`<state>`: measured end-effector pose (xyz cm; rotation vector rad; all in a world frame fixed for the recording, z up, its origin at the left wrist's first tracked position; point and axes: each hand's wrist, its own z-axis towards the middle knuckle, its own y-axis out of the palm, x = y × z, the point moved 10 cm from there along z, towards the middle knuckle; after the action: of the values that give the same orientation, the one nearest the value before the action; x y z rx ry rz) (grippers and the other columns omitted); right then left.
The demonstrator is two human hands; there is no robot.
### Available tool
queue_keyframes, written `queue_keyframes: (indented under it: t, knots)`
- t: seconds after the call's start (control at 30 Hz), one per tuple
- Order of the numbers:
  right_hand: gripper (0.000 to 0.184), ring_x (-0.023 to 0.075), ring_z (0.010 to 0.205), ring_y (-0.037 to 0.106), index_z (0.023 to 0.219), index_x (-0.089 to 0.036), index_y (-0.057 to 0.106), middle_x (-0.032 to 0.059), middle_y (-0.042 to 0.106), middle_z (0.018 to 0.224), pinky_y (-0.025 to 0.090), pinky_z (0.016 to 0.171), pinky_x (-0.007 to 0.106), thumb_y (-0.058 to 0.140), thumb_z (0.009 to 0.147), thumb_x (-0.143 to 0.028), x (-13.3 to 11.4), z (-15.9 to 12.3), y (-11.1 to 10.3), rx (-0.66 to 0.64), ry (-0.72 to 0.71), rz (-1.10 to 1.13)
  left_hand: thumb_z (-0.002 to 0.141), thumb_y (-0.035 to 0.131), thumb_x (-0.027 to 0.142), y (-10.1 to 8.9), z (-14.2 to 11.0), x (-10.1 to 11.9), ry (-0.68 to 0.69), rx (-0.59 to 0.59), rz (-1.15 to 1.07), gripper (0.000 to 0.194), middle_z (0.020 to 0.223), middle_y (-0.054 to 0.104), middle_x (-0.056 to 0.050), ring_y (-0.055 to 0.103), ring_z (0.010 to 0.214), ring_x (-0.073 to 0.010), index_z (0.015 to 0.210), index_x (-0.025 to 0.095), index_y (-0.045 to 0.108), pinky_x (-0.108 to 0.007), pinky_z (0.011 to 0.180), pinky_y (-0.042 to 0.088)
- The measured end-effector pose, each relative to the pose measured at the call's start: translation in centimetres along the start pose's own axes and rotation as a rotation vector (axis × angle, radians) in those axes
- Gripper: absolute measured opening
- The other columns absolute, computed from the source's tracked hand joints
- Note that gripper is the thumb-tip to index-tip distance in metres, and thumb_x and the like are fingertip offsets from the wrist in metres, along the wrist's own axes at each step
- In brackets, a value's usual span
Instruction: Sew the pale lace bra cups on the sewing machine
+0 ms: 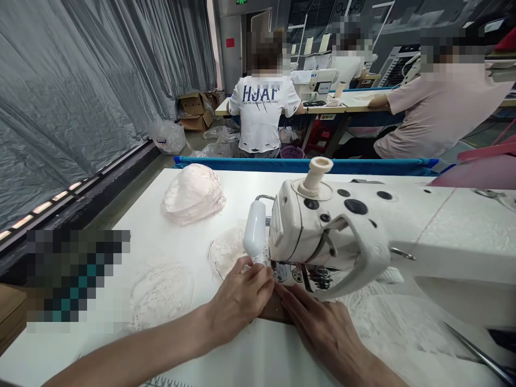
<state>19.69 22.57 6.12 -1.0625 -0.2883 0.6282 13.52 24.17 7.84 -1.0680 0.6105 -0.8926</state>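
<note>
A white sewing machine stands in front of me, its head over the place where both hands work. My left hand is closed in a pinch on a piece of white lace fabric, just left of the needle area. Beside it my right hand lies low and flat, fingers stretched toward the needle area; what lies under its fingertips is hidden. Between the hands shows a brown surface. A pale lamp-like cylinder hangs above my left fingers. The needle itself is hidden.
On the white table lie a stack of pale cup-shaped pieces and lace pieces. More lace and scissors lie at right. A ruler edge shows at front. Several people sit beyond the blue-edged table end.
</note>
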Motion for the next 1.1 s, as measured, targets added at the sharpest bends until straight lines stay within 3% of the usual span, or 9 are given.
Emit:
queue_keyframes:
  t: [0.13,0.33,0.63,0.97,1.1]
  knots:
    - [0.034,0.0097,0.045,0.051,0.096,-0.015,0.062,0.0029,0.063,0.066,0.023,0.041,0.021,0.032,0.085,-0.006,-0.1,0.0,-0.1,-0.025,0.001,0.026,0.087,0.041,-0.001,-0.4,-0.4,0.9,0.030,0.050,0.032,0.021,0.082,0.063,-0.005,0.058,0.085,-0.0156,0.094,0.009,0.057,-0.035,0.081,0.042]
    - [0.034,0.0106,0.047,0.056,0.088,-0.015,0.062,0.0036,0.064,0.069,0.026,0.040,0.022,0.029,0.088,-0.007,0.0,-0.1,0.2,-0.046,0.005,0.051,0.087,0.039,-0.001,-0.1,-0.4,0.7,0.005,0.046,0.027,0.023,0.081,0.063,-0.004,0.057,0.085,-0.0149,0.086,0.012,0.058,-0.035,0.081,0.041]
    - [0.031,0.0124,0.055,0.060,0.110,-0.012,0.059,0.0044,0.065,0.069,0.031,0.043,0.022,0.033,0.093,-0.012,-0.2,-0.2,0.7,-0.003,-0.031,0.004,0.088,0.038,-0.001,0.6,-0.1,-0.2,-0.023,0.000,-0.010,0.022,0.086,0.062,-0.003,0.057,0.084,-0.0136,0.089,0.012,0.056,-0.036,0.084,0.039]
    - [0.030,0.0121,0.049,0.059,0.106,-0.011,0.059,0.0043,0.064,0.065,0.030,0.041,0.022,0.032,0.093,-0.014,0.4,-0.3,1.0,-0.009,-0.014,0.005,0.089,0.037,0.003,1.1,0.4,-1.4,-0.045,0.013,0.045,0.020,0.092,0.061,-0.004,0.054,0.092,-0.0153,0.102,0.011,0.050,-0.036,0.090,0.034]
    - [0.025,0.0140,0.050,0.058,0.106,-0.010,0.057,0.0034,0.063,0.063,0.032,0.043,0.024,0.037,0.092,-0.014,0.4,-0.1,1.8,-0.077,0.032,-0.005,0.091,0.035,0.006,1.6,0.3,-1.4,-0.015,-0.003,0.037,0.018,0.089,0.059,-0.003,0.054,0.088,-0.0155,0.096,0.013,0.051,-0.036,0.090,0.035]
